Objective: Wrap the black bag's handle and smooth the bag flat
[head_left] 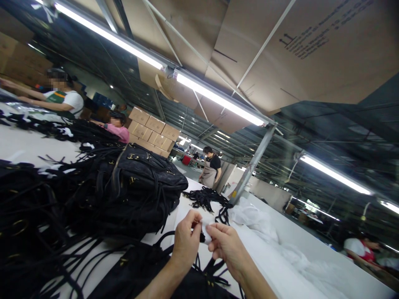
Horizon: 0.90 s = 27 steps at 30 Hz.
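In the lower middle of the head view, my left hand (188,238) and my right hand (227,246) face each other, fingertips pinched close together. Between them is a small white piece of thin wrapping (205,228), its material hard to make out. My right thumb and forefinger grip one side of it. The left fingers pinch its other side, where a bit of black strap shows underneath. Below both wrists lies a black bag (140,270) with gold-coloured fittings and loose black straps. A tall heap of black bags (140,174) rises to the left of my hands.
Beyond my hands, black straps (207,197) lie piled on the white table (187,207). Crumpled clear plastic (255,222) spreads along the right, near a metal post (254,166). Cardboard boxes (152,131) are stacked behind. Several people are around, one in an apron (209,172).
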### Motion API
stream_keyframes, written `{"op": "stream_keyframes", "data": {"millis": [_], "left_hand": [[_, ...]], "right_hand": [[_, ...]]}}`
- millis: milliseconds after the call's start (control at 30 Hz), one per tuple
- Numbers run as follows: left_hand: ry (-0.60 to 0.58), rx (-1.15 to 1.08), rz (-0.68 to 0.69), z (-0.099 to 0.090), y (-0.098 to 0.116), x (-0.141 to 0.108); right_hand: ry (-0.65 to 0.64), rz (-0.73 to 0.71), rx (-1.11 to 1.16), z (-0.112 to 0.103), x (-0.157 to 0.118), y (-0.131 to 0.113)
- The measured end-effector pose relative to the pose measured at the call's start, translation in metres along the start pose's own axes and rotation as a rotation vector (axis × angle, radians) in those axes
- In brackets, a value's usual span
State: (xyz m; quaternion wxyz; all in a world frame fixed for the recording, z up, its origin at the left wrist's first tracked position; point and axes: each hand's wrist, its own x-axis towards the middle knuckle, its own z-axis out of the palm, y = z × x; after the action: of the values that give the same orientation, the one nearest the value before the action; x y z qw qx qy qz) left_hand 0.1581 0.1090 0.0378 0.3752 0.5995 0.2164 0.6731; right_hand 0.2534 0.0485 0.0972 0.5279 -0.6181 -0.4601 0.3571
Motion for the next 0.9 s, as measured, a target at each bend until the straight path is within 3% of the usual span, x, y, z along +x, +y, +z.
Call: {"op": "stream_keyframes", "data": {"millis": [300,400,500,633,767,900], "left_hand": [[-0.021,0.026,0.068,-0.003,-0.002,0.001],[-0.033,0.024,0.068,-0.004,-0.003,0.001],[-0.034,0.058,0.075,-0.004,-0.003,0.001],[-0.043,0.113,0.094,-0.005,-0.003,0.001],[-0.105,0.185,0.146,-0.009,-0.007,0.001],[-0.164,0.286,0.207,-0.011,-0.012,0.002]], "right_hand": [[0.017,-0.091,0.105,-0.001,0.015,0.010],[0.018,-0.021,0.157,-0.002,0.015,0.003],[-0.033,0.018,0.050,-0.004,0.013,-0.008],[-0.096,-0.226,-0.317,-0.009,0.015,-0.016],[0.024,-0.520,-0.465,-0.011,0.028,-0.018],[0.118,-0.524,-0.417,-0.011,0.045,-0.026]]}}
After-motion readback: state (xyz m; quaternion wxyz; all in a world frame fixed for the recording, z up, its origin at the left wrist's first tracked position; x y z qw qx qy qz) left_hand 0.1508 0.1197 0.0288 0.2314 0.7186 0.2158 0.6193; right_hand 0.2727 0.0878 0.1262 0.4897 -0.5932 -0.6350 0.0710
